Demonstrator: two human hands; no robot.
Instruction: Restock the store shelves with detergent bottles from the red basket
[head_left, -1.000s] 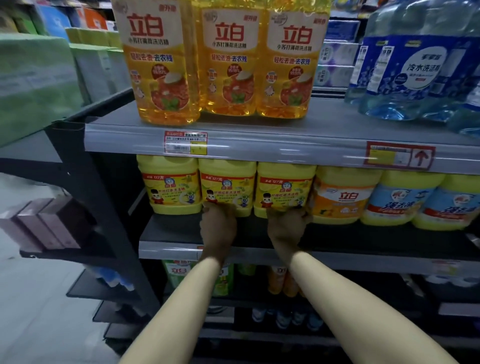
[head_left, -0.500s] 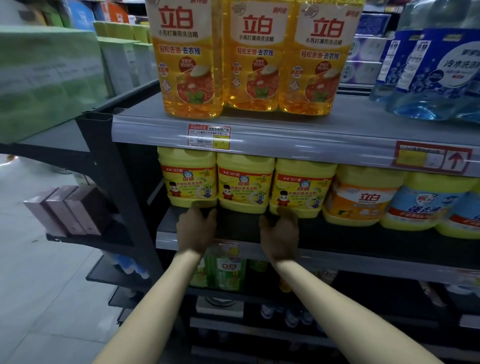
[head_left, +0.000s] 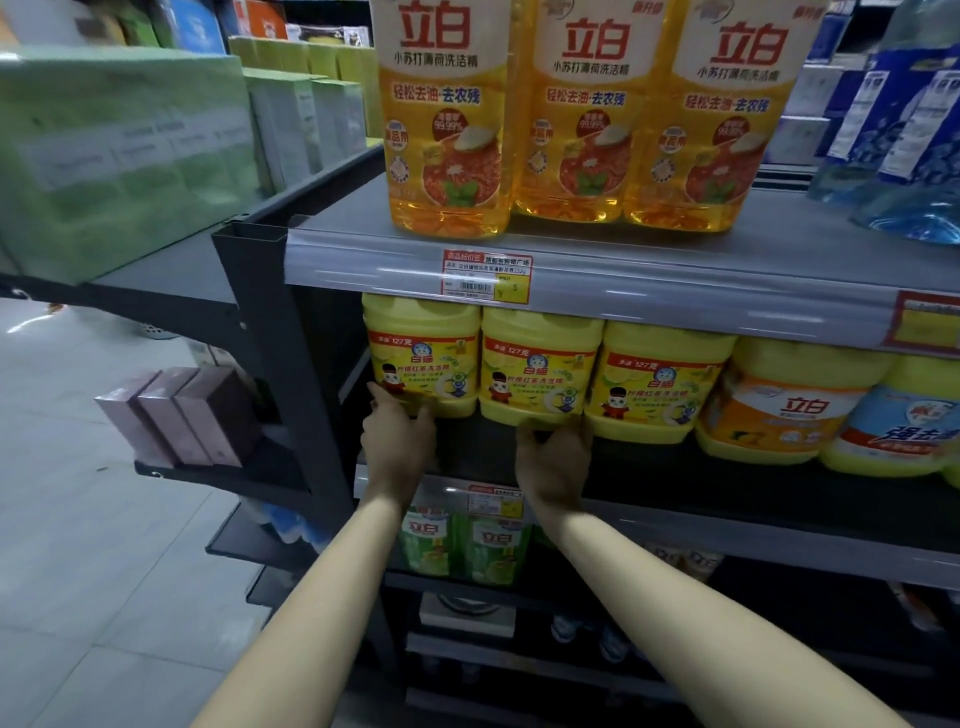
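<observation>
Three yellow detergent bottles with red-and-yellow labels stand in a row on the dark middle shelf (head_left: 727, 483). My left hand (head_left: 397, 439) reaches to the leftmost yellow bottle (head_left: 422, 358), thumb and fingertips touching the front of its base. My right hand (head_left: 553, 460) lies on the shelf with its fingertips against the bottom edge of the second yellow bottle (head_left: 540, 369). The third yellow bottle (head_left: 657, 384) stands free to the right. Neither hand is wrapped round a bottle. The red basket is out of view.
Tall amber detergent bottles (head_left: 587, 114) fill the shelf above, with blue bottles (head_left: 909, 119) to their right. An orange-label jug (head_left: 779, 410) and a blue-label jug (head_left: 898, 431) follow the yellow row. Green bottles (head_left: 467, 545) stand below. A side rack holds brown boxes (head_left: 182, 415).
Both hands shifted left along the middle shelf: the left from the second yellow bottle to the leftmost one, the right from the third to the second. The camera view also panned left.
</observation>
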